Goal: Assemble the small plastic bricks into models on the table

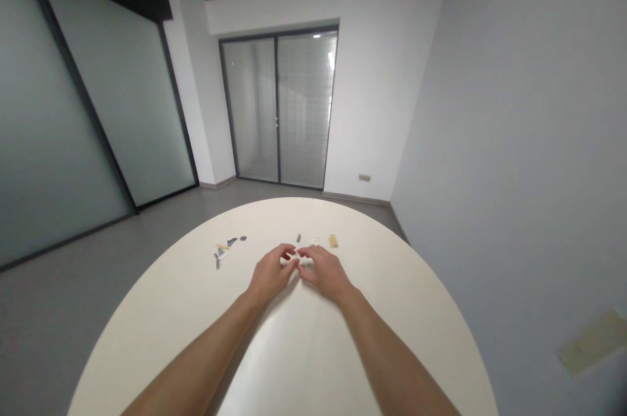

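Small white piece (296,256), held above the counter (294,364) between the fingertips of two bare hands; its outline is partly hidden by the fingers. Nearest the viewer, two bare forearms extend forward over the pale, rounded counter and converge toward its far half. The left hand (272,271) has its thumb and fingers curved into a pinch, the grip closed on the left side of the piece. The right hand (324,269) mirrors it, its grip closed on the opposite side.

Left of the hands and well apart from them lies a loose group: a grey piece (218,264) nearest, then a white strip (224,255), a yellow strip (223,247), dark grey pieces (232,241) and, slightly apart, a dark piece (243,238). Just beyond the right hand are white bits (316,241), too small to identify, with yellow pieces (334,241) to their right. Another grey block (298,238) lies beyond the fingertips. Farther back, past the grey floor (196,212), stand dark-framed glass doors (255,109) in a white wall (377,89).
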The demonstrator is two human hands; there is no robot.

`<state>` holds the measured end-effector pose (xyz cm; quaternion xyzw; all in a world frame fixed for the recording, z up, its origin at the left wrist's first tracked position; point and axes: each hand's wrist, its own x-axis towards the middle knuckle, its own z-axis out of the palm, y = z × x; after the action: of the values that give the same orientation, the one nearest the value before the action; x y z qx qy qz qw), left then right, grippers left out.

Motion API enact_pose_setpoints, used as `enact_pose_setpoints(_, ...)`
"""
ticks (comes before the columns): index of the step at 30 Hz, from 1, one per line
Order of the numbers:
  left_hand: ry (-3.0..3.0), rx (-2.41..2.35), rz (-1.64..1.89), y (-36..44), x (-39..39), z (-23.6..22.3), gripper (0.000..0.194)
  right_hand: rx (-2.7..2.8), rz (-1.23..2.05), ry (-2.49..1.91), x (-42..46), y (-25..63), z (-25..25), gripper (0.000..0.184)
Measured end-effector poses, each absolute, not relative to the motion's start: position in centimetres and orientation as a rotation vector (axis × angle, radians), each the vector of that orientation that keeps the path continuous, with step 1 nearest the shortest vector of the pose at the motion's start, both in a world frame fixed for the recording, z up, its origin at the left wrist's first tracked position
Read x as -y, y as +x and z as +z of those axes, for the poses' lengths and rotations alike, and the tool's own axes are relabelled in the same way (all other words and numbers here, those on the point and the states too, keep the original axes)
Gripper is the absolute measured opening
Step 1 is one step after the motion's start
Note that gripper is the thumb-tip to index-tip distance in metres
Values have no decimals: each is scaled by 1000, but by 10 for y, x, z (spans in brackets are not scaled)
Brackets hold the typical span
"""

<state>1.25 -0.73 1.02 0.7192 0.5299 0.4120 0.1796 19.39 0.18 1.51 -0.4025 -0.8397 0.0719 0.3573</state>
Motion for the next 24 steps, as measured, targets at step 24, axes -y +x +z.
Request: enact_pose_setpoints(24, 2029, -1496, 1104, 12, 6, 10, 29, 2195, 191, -1051, -2, 194, 14, 18)
